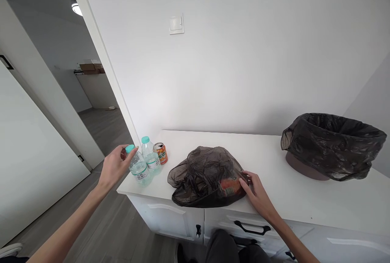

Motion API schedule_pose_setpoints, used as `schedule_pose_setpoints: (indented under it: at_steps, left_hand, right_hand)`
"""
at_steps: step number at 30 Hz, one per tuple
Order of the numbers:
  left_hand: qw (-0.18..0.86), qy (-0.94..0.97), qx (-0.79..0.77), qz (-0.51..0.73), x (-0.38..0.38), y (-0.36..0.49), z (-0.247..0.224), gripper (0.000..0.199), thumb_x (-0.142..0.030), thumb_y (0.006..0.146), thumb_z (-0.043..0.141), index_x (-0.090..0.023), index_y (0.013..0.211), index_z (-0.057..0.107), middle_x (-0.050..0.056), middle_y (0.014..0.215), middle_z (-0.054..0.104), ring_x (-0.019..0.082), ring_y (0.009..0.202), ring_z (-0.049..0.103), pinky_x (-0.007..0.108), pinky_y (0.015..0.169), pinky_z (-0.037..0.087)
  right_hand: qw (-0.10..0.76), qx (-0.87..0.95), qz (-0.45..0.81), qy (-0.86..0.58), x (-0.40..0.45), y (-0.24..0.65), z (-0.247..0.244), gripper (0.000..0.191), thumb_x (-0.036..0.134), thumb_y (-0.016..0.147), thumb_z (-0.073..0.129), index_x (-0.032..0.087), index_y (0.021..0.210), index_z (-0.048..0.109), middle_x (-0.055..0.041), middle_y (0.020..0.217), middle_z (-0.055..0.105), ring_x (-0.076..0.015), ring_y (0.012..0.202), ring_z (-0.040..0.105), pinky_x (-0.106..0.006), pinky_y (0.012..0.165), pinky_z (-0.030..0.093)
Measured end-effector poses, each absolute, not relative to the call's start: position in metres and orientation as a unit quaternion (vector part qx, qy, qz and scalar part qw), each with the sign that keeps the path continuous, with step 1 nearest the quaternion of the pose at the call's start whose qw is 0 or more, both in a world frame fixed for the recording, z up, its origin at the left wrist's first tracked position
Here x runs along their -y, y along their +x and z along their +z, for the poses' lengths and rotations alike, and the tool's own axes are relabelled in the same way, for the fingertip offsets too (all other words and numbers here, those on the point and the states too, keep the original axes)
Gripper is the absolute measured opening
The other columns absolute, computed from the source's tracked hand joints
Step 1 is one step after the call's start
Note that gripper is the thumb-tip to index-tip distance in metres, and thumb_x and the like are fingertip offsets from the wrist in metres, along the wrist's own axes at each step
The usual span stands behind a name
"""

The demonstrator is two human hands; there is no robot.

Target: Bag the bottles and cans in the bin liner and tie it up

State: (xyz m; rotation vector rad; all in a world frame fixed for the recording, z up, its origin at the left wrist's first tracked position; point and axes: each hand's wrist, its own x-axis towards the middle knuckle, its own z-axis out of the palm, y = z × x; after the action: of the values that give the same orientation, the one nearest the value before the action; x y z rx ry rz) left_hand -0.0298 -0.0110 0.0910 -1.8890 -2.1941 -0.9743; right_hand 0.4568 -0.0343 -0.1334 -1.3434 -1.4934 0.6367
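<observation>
We face a white wall [243, 51], with a white cabinet [262, 161] standing against it, its top spread out before us. At the right end of that top we see a brown bin [304, 168], lined with a black bin liner [338, 145] folded over its rim. Near the middle, by the front edge, lies a crumpled black plastic bag [198, 173]. Our right hand [256, 192] rests thumb and fingertips on the bag's right side; we cannot tell whether it grips the film. Our left hand [114, 165] closes thumb and fingers around the teal cap of the nearer clear water bottle [139, 169], at the cabinet's left end. The second water bottle [151, 158] stands just beside it, and next comes an orange soda can [162, 155]. Through the bag's film we make out a red-orange item [230, 185], its kind unclear.
</observation>
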Motion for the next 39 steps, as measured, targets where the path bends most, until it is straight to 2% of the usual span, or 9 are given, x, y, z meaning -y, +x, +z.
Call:
schedule_pose_setpoints:
  at_steps: [16, 21, 23, 25, 27, 30, 32, 34, 39]
  left_hand:
    - [0.03, -0.618, 0.741, -0.261, 0.013, -0.021, 0.098, 0.066, -0.079, 0.083, 0.053, -0.019, 0.107, 0.064, 0.001, 0.073, 0.06, 0.02, 0.066, 0.059, 0.028, 0.056, 0.041]
    - [0.021, -0.601, 0.755, -0.263, 0.02, -0.023, 0.105, 0.079, -0.082, 0.078, 0.056, -0.016, 0.121, 0.06, 0.0, 0.075, 0.057, 0.021, 0.068, 0.06, 0.03, 0.061, 0.045]
    - [0.051, -0.587, 0.752, -0.296, 0.028, -0.018, 0.106, 0.08, -0.08, 0.077, 0.059, -0.016, 0.125, 0.057, 0.0, 0.08, 0.057, 0.022, 0.072, 0.06, 0.031, 0.064, 0.048]
    - [0.108, -0.573, 0.736, -0.343, 0.043, -0.006, 0.1, 0.073, -0.075, 0.081, 0.06, -0.018, 0.126, 0.055, 0.002, 0.086, 0.057, 0.023, 0.076, 0.06, 0.033, 0.066, 0.049]
    - [0.121, -0.616, 0.696, -0.348, 0.06, 0.014, 0.085, 0.053, -0.066, 0.089, 0.056, -0.022, 0.119, 0.056, 0.003, 0.089, 0.059, 0.023, 0.078, 0.059, 0.034, 0.069, 0.05]
    - [-0.015, -0.809, 0.547, -0.215, 0.077, 0.061, 0.049, 0.031, -0.049, 0.101, 0.046, -0.025, 0.106, 0.063, 0.006, 0.098, 0.067, 0.023, 0.088, 0.063, 0.036, 0.083, 0.052]
    - [-0.077, -0.874, 0.454, -0.152, 0.074, 0.097, 0.023, 0.03, -0.04, 0.104, 0.042, -0.026, 0.119, 0.064, 0.01, 0.116, 0.068, 0.026, 0.11, 0.062, 0.04, 0.1, 0.049]
    - [-0.089, -0.888, 0.434, -0.128, 0.059, 0.131, 0.0, 0.035, -0.03, 0.105, 0.037, -0.024, 0.128, 0.062, 0.011, 0.127, 0.066, 0.027, 0.122, 0.056, 0.044, 0.108, 0.043]
    - [-0.073, -0.879, 0.464, -0.086, 0.006, 0.186, -0.028, 0.041, -0.013, 0.095, 0.041, -0.016, 0.126, 0.069, 0.018, 0.127, 0.066, 0.033, 0.121, 0.053, 0.056, 0.106, 0.041]
  right_hand:
    - [0.499, 0.603, 0.305, -0.543, 0.034, 0.461, -0.127, 0.049, 0.058, 0.098, 0.053, 0.027, 0.136, 0.051, -0.0108, 0.136, 0.057, -0.0287, 0.121, 0.06, -0.048, 0.105, 0.052]
    - [0.509, 0.603, 0.306, -0.534, 0.034, 0.461, -0.127, 0.048, 0.058, 0.099, 0.052, 0.026, 0.136, 0.051, -0.0112, 0.136, 0.056, -0.0279, 0.121, 0.059, -0.049, 0.107, 0.05]
    - [0.515, 0.601, 0.304, -0.53, 0.035, 0.461, -0.127, 0.048, 0.057, 0.099, 0.052, 0.027, 0.136, 0.051, -0.0113, 0.137, 0.056, -0.0279, 0.122, 0.059, -0.049, 0.108, 0.05]
    - [0.518, 0.6, 0.305, -0.527, 0.035, 0.461, -0.126, 0.048, 0.057, 0.099, 0.052, 0.027, 0.136, 0.051, -0.0113, 0.137, 0.055, -0.0278, 0.123, 0.059, -0.049, 0.109, 0.049]
    - [0.522, 0.598, 0.309, -0.524, 0.035, 0.461, -0.125, 0.048, 0.057, 0.1, 0.05, 0.027, 0.137, 0.051, -0.0113, 0.139, 0.055, -0.0277, 0.124, 0.059, -0.049, 0.11, 0.049]
    - [0.529, 0.59, 0.317, -0.521, 0.036, 0.461, -0.124, 0.05, 0.057, 0.101, 0.047, 0.028, 0.141, 0.049, -0.0117, 0.14, 0.056, -0.0276, 0.125, 0.059, -0.049, 0.109, 0.049]
    - [0.532, 0.586, 0.317, -0.523, 0.036, 0.46, -0.123, 0.051, 0.057, 0.101, 0.046, 0.027, 0.143, 0.049, -0.0119, 0.14, 0.057, -0.0274, 0.124, 0.059, -0.048, 0.109, 0.05]
    - [0.533, 0.586, 0.311, -0.525, 0.036, 0.46, -0.121, 0.052, 0.058, 0.101, 0.046, 0.026, 0.142, 0.049, -0.012, 0.14, 0.057, -0.0274, 0.125, 0.06, -0.048, 0.109, 0.05]
    - [0.517, 0.591, 0.305, -0.539, 0.034, 0.461, -0.118, 0.053, 0.059, 0.101, 0.047, 0.025, 0.142, 0.05, -0.012, 0.142, 0.058, -0.0277, 0.127, 0.059, -0.049, 0.11, 0.048]
